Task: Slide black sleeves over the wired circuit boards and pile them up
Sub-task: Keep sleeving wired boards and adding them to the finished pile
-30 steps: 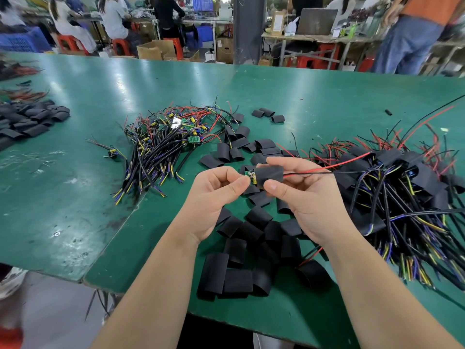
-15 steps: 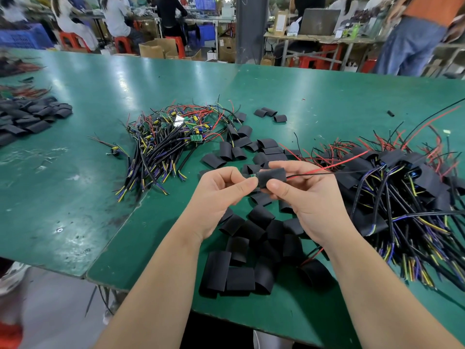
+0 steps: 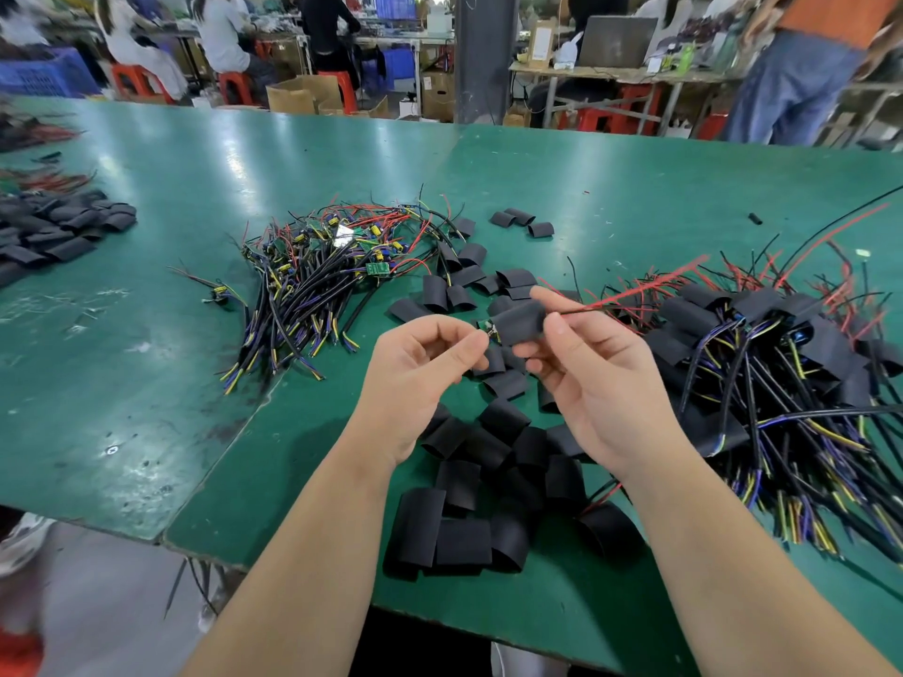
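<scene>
Above the middle of the green table [image 3: 635, 197], right hand [image 3: 591, 378] pinches a flat black sleeve [image 3: 520, 322] w/ thumb and fingers. A small green circuit board [image 3: 487, 326] sticks out of its left end; red and black wires exit on the right. Left hand [image 3: 415, 378] is just beside the board, fingers loosely curled, holding nothing. Sleeved boards pile [image 3: 782, 364] lies near the right edge.

I'm looking into an electronics assembly workshop: a long green worktable [image 3: 635, 188] carries heaps of wired circuit boards [image 3: 322, 266] at eleven o'clock and loose black sleeves [image 3: 469, 525] at six. Toward twelve o'clock, seated workers [image 3: 220, 36] on red stools [image 3: 137, 80] bend over other benches [image 3: 625, 73], with cardboard boxes [image 3: 298, 95] and blue crates [image 3: 44, 75] around them.
</scene>
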`<state>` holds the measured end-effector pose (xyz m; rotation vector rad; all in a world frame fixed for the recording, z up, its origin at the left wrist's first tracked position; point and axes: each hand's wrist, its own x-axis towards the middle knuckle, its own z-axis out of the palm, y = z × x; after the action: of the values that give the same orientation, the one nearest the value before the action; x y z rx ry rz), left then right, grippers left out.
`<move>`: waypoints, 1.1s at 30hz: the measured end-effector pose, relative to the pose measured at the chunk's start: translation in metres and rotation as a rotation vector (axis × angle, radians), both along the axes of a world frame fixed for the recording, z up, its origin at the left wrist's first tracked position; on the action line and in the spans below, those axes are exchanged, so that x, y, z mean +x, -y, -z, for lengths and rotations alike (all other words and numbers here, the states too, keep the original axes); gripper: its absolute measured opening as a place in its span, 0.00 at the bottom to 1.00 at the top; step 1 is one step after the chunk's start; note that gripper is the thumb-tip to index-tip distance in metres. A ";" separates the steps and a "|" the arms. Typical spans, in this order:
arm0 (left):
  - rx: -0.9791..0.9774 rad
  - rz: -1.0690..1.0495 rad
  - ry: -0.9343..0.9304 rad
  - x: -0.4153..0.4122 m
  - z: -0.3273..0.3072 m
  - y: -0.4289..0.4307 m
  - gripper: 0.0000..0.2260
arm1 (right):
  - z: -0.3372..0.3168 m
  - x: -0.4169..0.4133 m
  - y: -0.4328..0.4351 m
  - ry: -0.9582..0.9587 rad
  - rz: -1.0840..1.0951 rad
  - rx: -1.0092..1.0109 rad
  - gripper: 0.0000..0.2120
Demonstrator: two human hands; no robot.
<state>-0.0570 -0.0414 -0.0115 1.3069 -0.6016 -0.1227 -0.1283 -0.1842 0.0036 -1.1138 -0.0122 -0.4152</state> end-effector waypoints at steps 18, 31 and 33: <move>0.060 0.043 -0.022 -0.001 0.000 -0.003 0.08 | 0.001 0.000 0.002 -0.035 -0.008 -0.138 0.10; 0.112 0.045 0.039 -0.001 0.003 0.000 0.08 | 0.003 0.000 -0.001 -0.052 -0.015 -0.171 0.19; 0.130 0.016 0.071 -0.002 0.004 0.001 0.08 | 0.004 0.001 -0.001 -0.038 -0.018 -0.152 0.17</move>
<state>-0.0586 -0.0424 -0.0155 1.4369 -0.6737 -0.1302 -0.1277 -0.1829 -0.0007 -1.2704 -0.0204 -0.3816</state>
